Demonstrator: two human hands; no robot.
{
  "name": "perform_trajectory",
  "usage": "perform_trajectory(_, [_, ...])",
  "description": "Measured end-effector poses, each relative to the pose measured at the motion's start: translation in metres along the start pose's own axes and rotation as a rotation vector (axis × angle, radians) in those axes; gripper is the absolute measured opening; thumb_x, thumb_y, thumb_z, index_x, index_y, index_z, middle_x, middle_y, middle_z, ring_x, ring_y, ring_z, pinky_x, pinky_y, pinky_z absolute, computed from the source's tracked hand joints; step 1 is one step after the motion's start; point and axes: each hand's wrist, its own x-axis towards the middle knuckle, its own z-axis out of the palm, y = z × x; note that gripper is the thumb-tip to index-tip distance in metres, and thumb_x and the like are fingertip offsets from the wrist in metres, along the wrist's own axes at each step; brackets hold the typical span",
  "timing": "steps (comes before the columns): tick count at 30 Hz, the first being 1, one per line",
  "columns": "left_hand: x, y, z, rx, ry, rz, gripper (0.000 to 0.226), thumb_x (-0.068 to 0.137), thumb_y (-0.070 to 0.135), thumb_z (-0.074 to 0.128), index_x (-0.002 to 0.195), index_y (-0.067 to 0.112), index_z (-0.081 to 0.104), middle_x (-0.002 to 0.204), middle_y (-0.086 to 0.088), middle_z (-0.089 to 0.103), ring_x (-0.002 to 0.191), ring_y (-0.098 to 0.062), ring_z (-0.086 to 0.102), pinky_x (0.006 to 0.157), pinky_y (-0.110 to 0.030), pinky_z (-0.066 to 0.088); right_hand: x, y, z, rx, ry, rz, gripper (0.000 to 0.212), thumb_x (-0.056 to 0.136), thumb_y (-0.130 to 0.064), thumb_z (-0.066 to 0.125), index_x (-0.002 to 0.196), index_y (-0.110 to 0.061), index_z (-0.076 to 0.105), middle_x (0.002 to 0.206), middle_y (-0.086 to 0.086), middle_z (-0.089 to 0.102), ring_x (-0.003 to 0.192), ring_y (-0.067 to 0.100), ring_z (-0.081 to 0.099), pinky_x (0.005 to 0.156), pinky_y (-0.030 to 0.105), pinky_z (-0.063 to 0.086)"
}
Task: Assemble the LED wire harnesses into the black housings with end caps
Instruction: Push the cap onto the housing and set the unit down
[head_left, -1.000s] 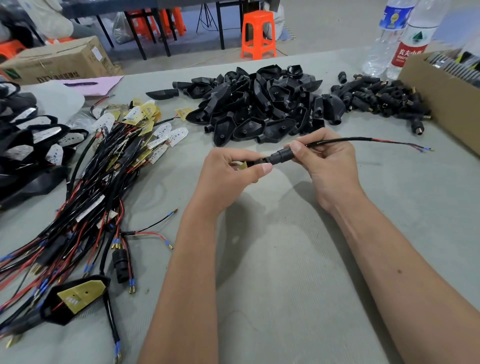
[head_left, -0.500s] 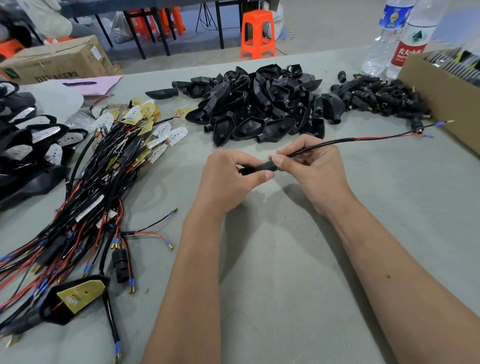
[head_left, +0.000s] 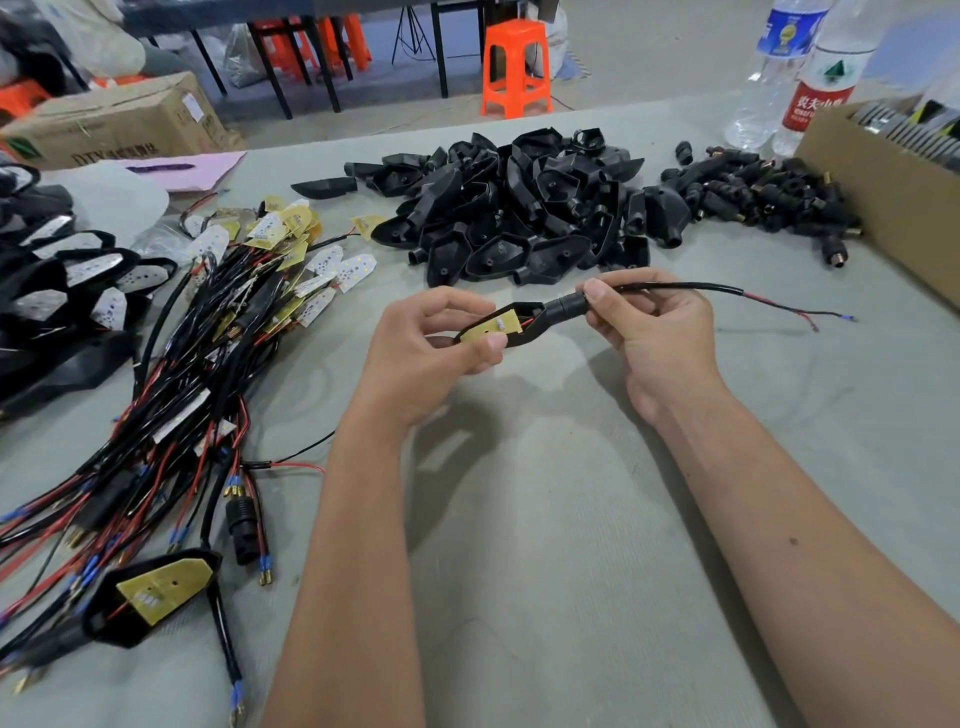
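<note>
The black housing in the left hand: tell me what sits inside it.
Inside the black housing lies a yellow LED board with red wire running toward the end cap. The left hand thumb covers the board's lower edge; its underside is hidden.

Black housing (head_left: 524, 326) with yellow LED board (head_left: 491, 328) inside, end cap (head_left: 569, 305) fitted, wire (head_left: 691, 289) trailing right.

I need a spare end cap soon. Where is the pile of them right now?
The end caps lie heaped far right on the table, between the pile of black housings and the cardboard box, just before the water bottles.
</note>
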Motion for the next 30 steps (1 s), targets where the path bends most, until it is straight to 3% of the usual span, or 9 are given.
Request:
perform_trajectory(3, [0.001, 0.002, 0.001, 0.060, 0.046, 0.032, 0.028, 0.072, 0.005, 0.091, 0.093, 0.018, 0.078, 0.094, -0.005, 0.079, 0.081, -0.027, 0.077, 0.079, -0.039, 0.063, 0.001, 0.000, -0.001, -0.010, -0.031, -0.017, 0.012, 0.084, -0.001, 0.081, 0.085, -0.008, 0.073, 0.071, 0.003, 0.073, 0.079, 0.019, 0.071, 0.080, 0.028, 0.058])
perform_trajectory(6, [0.001, 0.004, 0.001, 0.048, 0.055, 0.062, 0.031, 0.067, 0.006, 0.094, 0.088, 0.023, 0.079, 0.091, -0.001, 0.079, 0.072, -0.019, 0.074, 0.072, -0.033, 0.060, 0.000, -0.002, -0.002, 0.007, -0.045, -0.005, 0.012, 0.083, -0.002, 0.082, 0.086, -0.009, 0.073, 0.081, 0.011, 0.076, 0.087, 0.024, 0.073, 0.080, 0.029, 0.058])
perform_trajectory(10, [0.000, 0.004, 0.008, 0.093, 0.032, 0.038, 0.035, 0.069, 0.004, 0.092, 0.096, 0.022, 0.078, 0.094, 0.001, 0.078, 0.073, -0.022, 0.076, 0.074, -0.036, 0.060, 0.000, -0.001, 0.000, -0.014, -0.098, -0.010, 0.003, 0.094, -0.005, 0.071, 0.094, -0.008, 0.070, 0.098, 0.018, 0.078, 0.095, 0.025, 0.075, 0.079, 0.029, 0.059])
perform_trajectory(14, [0.001, 0.004, 0.019, 0.157, 0.052, 0.056, 0.037, 0.072, 0.005, 0.090, 0.103, 0.021, 0.076, 0.098, 0.003, 0.077, 0.071, -0.014, 0.076, 0.066, -0.020, 0.056, -0.001, -0.001, 0.005, -0.037, -0.152, 0.032, 0.015, 0.104, -0.016, 0.060, 0.106, -0.003, 0.068, 0.100, 0.017, 0.077, 0.091, 0.026, 0.075, 0.078, 0.030, 0.061])
perform_trajectory(16, [0.002, 0.002, 0.020, 0.162, 0.114, 0.027, 0.039, 0.073, 0.013, 0.091, 0.106, 0.024, 0.074, 0.100, 0.006, 0.077, 0.074, -0.012, 0.076, 0.072, -0.025, 0.060, -0.001, -0.002, 0.006, -0.017, -0.122, 0.059, 0.031, 0.108, -0.026, 0.052, 0.102, -0.002, 0.072, 0.103, 0.023, 0.076, 0.091, 0.029, 0.074, 0.079, 0.032, 0.061])
perform_trajectory(19, [0.003, 0.000, 0.015, -0.100, 0.115, -0.105, 0.047, 0.076, 0.014, 0.089, 0.117, 0.021, 0.068, 0.101, -0.005, 0.079, 0.086, -0.026, 0.078, 0.090, -0.043, 0.061, -0.002, -0.004, 0.005, 0.040, -0.101, 0.089, 0.048, 0.111, -0.034, 0.042, 0.096, -0.003, 0.075, 0.100, 0.020, 0.076, 0.088, 0.029, 0.074, 0.080, 0.034, 0.062])
perform_trajectory(24, [0.001, -0.001, 0.015, -0.153, 0.039, -0.136, 0.038, 0.076, 0.004, 0.088, 0.110, 0.013, 0.074, 0.094, -0.007, 0.080, 0.075, -0.016, 0.073, 0.075, -0.025, 0.058, -0.003, -0.004, 0.006, -0.064, -0.045, 0.061, 0.036, 0.107, -0.030, 0.055, 0.089, -0.013, 0.081, 0.096, 0.012, 0.077, 0.087, 0.021, 0.073, 0.072, 0.028, 0.061])
perform_trajectory(28, [0.001, 0.000, 0.010, -0.178, 0.088, -0.127, 0.039, 0.073, -0.002, 0.087, 0.107, 0.013, 0.076, 0.098, -0.006, 0.080, 0.081, -0.017, 0.073, 0.087, -0.030, 0.060, -0.003, -0.005, 0.007, -0.024, 0.041, 0.061, 0.029, 0.106, -0.027, 0.059, 0.094, -0.008, 0.076, 0.084, 0.014, 0.077, 0.077, 0.024, 0.075, 0.065, 0.025, 0.060])
perform_trajectory(30, [0.000, 0.002, 0.007, -0.287, 0.091, -0.152, 0.029, 0.081, -0.001, 0.081, 0.107, 0.011, 0.076, 0.101, -0.011, 0.078, 0.083, -0.022, 0.072, 0.084, -0.030, 0.062, -0.004, -0.006, 0.009, -0.008, 0.059, 0.056, 0.026, 0.106, -0.026, 0.059, 0.095, -0.006, 0.072, 0.082, 0.014, 0.078, 0.078, 0.027, 0.077, 0.061, 0.025, 0.060])
